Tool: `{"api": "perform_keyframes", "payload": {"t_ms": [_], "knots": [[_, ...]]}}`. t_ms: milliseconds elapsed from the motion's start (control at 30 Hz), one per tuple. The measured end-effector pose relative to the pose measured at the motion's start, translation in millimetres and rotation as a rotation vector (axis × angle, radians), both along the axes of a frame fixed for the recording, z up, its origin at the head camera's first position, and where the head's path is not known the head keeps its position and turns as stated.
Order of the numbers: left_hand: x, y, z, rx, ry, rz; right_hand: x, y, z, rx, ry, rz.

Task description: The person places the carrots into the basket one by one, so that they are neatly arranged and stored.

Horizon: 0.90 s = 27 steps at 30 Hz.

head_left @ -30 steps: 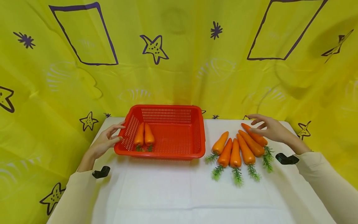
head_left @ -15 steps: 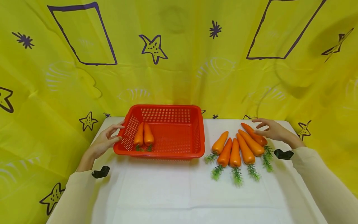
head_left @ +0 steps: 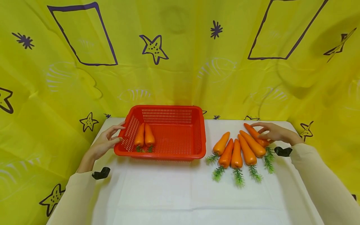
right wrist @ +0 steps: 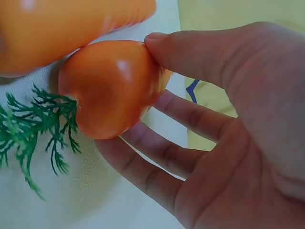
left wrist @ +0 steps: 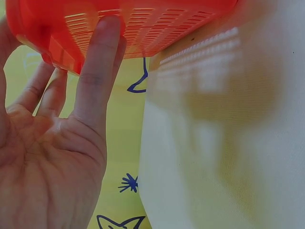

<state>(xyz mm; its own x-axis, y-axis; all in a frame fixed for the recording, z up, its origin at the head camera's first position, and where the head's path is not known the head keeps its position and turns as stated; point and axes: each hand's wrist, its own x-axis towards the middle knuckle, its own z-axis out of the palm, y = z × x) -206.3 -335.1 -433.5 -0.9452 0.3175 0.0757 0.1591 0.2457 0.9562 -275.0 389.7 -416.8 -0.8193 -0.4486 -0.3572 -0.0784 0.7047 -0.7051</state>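
Observation:
My left hand (head_left: 102, 144) rests against the left end of the red plastic basket (head_left: 168, 155). In the left wrist view its fingers (left wrist: 93, 81) are mostly straight and touch the slotted outer wall from below the rim. Two orange carrots (head_left: 149, 135) lie side by side inside the basket, at its left. My right hand (head_left: 273, 132) holds the rightmost carrot (right wrist: 107, 90) of a fan of loose carrots. Its thumb lies on one side of the thick end and its fingers on the other. Green leaves (right wrist: 40, 126) hang from that end.
Several other carrots (head_left: 237, 154) lie fanned on the white tablecloth (head_left: 157, 190), right of the basket, leaves towards me. Behind and along the sides hangs a yellow curtain (head_left: 180, 81) with drawn stars. A black wrist device (head_left: 283, 152) sits on each sleeve.
My right hand has come down and inward over the rightmost carrot and taken hold of it; that carrot has shifted slightly. The left hand and basket stay in place.

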Motion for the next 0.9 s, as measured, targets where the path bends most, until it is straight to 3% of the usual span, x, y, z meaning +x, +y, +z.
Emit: {"api": "perform_keyframes", "payload": {"t_ms": [300,900], "knots": [[0.6,0.9,1.2,-0.006,-0.005,0.003,-3.7,-1.7,1.2,0.017,-0.058,-0.037],[1.8,1.7,0.8,-0.001,0.003,0.002,-5.8,-5.2,1.3,0.046,-0.090,-0.038]]}}
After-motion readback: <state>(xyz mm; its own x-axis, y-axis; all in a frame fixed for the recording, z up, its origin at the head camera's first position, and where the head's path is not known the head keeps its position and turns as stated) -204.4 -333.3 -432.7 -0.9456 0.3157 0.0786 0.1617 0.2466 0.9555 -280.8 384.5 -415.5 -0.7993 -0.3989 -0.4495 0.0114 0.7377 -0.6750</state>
